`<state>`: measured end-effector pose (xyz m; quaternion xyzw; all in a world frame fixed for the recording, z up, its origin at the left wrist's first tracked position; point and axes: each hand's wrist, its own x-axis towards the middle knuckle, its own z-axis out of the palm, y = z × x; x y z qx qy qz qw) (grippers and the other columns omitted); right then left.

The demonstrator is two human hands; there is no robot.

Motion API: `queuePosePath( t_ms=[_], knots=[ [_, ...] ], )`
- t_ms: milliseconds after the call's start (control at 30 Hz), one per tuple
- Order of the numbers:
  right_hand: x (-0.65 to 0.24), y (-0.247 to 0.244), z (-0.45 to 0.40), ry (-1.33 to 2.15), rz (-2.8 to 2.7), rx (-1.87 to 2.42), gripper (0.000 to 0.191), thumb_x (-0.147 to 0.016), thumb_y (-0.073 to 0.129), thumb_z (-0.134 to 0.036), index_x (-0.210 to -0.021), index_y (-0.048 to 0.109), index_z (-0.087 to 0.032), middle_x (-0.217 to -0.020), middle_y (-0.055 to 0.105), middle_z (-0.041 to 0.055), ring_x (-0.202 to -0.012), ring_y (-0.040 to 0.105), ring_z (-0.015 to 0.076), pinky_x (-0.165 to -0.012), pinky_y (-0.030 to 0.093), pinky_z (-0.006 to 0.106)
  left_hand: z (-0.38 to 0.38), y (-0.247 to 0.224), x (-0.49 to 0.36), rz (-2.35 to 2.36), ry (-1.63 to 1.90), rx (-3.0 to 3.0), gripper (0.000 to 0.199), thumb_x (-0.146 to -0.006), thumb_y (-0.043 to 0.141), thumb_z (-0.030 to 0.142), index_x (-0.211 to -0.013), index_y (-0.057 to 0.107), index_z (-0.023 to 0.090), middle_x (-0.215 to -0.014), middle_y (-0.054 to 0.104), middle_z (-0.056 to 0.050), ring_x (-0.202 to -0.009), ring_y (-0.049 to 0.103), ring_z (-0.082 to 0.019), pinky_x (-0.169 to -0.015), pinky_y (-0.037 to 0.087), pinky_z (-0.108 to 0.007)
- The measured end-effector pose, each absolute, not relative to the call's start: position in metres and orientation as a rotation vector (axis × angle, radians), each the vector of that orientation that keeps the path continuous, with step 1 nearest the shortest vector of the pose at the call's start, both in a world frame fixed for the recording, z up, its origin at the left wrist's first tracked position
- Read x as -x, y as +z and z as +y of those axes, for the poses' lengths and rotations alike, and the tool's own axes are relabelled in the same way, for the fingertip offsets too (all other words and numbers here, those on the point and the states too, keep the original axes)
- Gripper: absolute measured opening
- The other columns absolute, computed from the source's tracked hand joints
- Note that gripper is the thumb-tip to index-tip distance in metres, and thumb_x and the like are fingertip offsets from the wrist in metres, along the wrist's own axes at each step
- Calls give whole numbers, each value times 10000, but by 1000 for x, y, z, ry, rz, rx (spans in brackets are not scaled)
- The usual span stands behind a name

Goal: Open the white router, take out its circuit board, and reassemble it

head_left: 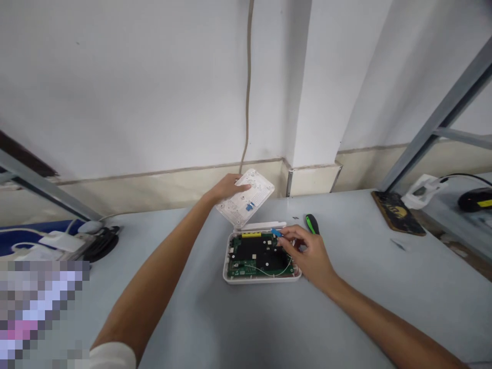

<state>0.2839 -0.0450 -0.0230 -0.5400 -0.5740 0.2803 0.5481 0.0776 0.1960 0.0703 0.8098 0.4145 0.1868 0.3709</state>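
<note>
With our left hand (229, 187), fingers pinching, we hold a white perforated panel (258, 193) beyond the open white rectangular case (261, 280); our right hand's (310, 252) fingers pinch a small blue piece (275, 232) above the case's far right.

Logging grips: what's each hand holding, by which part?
Left hand: white panel, by its upper-left edge. Right hand: blue piece, by its right end.

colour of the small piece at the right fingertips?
The piece is blue, clearest in the head view.
</note>
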Motion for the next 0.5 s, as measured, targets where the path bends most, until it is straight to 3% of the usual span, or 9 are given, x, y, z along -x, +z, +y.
queuePosePath(
  t_ms=[133,300,400,500],
  knots=[
    [-281,-18,-47,601,-1452,1239,172,-946,658,-323,-1037,775,-236,-884,791,20,-700,691,173,-584,493,293,215,79,-101,902,87,-2433,354,-859,699,514,-999,757,195,-1016,783,-75,-834,705,-230,-667,471,-299],
    [-276,-10,-53,429,-1621,1213,200,-959,599,-230,-1038,783,-228,-879,766,39,-789,679,194,-698,535,338,224,69,-129,825,-127,-2530,277,-698,824,429,-788,749,178,-808,748,-60,-690,629,-211,-642,402,-307],
    [-284,-8,-50,409,-1597,1220,218,-972,597,-262,-1083,783,-235,-928,738,54,-836,659,198,-767,545,360,218,53,-133,809,-148,-2559,306,-717,821,469,-810,773,181,-815,756,-61,-707,637,-216,-683,416,-311],
    [-305,-6,-39,399,-1416,1259,262,-921,608,-241,-1116,783,-248,-905,629,27,-729,573,154,-737,517,340,208,37,-128,861,-86,-2624,328,-746,804,435,-969,810,195,-947,785,-80,-841,683,-252,-774,453,-316]
  ],
)
